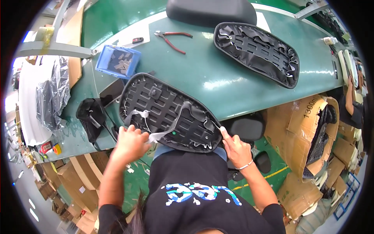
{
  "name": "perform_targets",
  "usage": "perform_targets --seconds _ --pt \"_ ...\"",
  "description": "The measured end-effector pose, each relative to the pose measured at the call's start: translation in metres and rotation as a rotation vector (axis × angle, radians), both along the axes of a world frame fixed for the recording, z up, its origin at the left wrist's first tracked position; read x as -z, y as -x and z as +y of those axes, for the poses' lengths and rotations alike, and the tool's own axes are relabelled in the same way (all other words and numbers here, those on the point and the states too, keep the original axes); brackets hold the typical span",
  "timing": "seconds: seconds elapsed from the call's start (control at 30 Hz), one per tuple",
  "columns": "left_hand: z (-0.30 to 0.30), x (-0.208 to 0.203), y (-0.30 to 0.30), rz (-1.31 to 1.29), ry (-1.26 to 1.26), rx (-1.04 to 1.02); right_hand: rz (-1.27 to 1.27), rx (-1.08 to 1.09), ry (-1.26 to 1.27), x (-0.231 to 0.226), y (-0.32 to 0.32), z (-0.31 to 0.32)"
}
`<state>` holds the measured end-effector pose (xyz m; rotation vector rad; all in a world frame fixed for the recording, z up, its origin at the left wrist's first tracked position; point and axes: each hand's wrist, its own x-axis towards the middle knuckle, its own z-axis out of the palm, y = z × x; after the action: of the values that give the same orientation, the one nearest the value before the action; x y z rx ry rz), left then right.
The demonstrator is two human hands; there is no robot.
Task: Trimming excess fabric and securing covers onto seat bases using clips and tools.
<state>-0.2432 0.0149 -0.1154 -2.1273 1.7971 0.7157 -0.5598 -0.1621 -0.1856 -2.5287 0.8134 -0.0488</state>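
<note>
An upturned black seat (171, 113), its ribbed plastic underside facing up, leans from the green table's edge onto my lap. Loose cover fabric gathers inside its rim. A pale grey strip (168, 132) crosses the underside toward my left hand (132, 143), whose fingers are closed on the strip's end beside the near left rim. At the right end, my right hand (237, 150) is closed against the rim; a thin pale thing shows at its fingertips, too small to name. Another upturned seat (257, 54) lies farther off on the table, with its fabric bunched inside.
Red-handled cutting pliers (173, 39) and a blue bin (118, 61) of small grey pieces lie on the table (187, 66). A smooth black seat (212, 11) sits at the back. Black fabric (91, 117) lies left. A large carton (300, 124) stands right; another person's arm (350, 97) shows beyond.
</note>
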Motion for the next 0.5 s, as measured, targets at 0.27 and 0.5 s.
perform_targets --seconds 0.27,0.5 --pt "-0.093 0.103 0.076 0.195 0.674 -0.472 -0.177 -0.039 -0.131 -0.017 -0.025 -0.037" --pt "-0.089 0.099 0.063 0.610 0.694 -0.574 0.048 -0.346 -0.047 -0.005 -0.082 -0.066"
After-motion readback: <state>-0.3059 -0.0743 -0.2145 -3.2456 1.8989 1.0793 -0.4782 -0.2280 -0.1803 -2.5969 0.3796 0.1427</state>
